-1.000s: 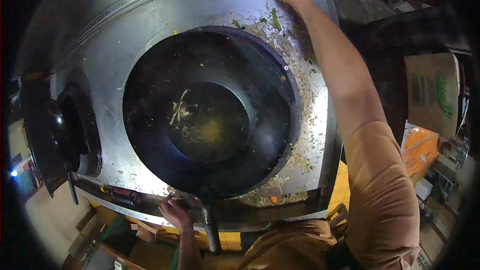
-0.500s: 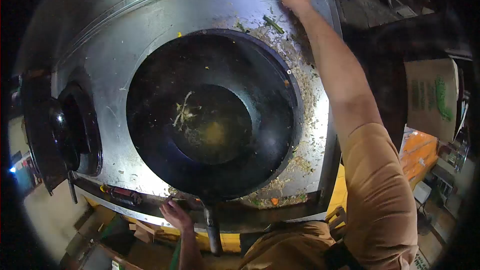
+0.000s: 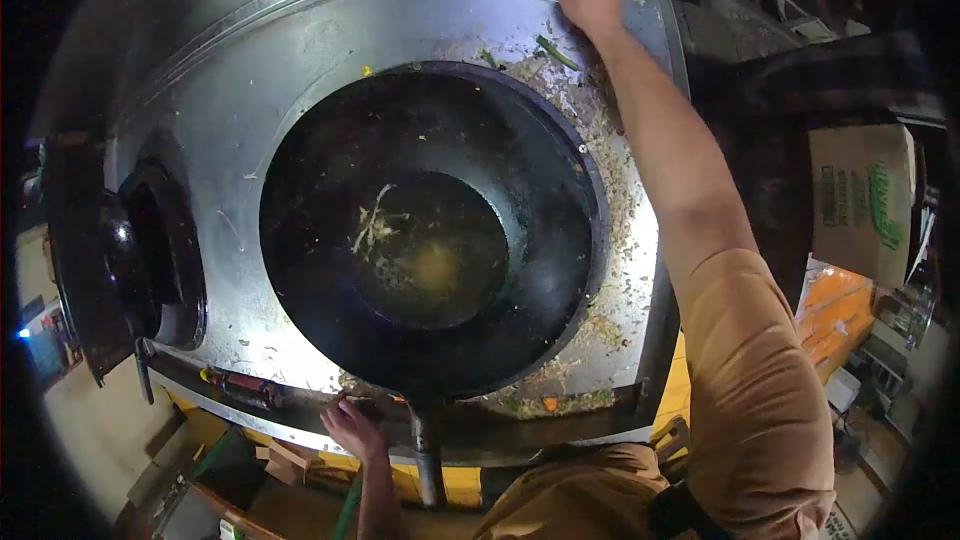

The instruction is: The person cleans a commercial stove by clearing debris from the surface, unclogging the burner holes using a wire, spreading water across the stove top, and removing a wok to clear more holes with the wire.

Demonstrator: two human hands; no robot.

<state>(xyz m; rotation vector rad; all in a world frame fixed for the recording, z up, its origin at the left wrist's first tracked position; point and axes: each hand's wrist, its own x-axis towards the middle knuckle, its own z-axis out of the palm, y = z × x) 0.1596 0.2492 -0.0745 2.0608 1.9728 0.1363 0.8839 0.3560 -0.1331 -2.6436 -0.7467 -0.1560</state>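
Counter is messy, wok between the right grip, balled up (contents unclear), and left grip, loosely open, probably steadying that reach.

Yellow tiled floor at 6 o'clock, cardboard box with green print at 3, orange surface just below it, small bluish light (rather bright) near 9
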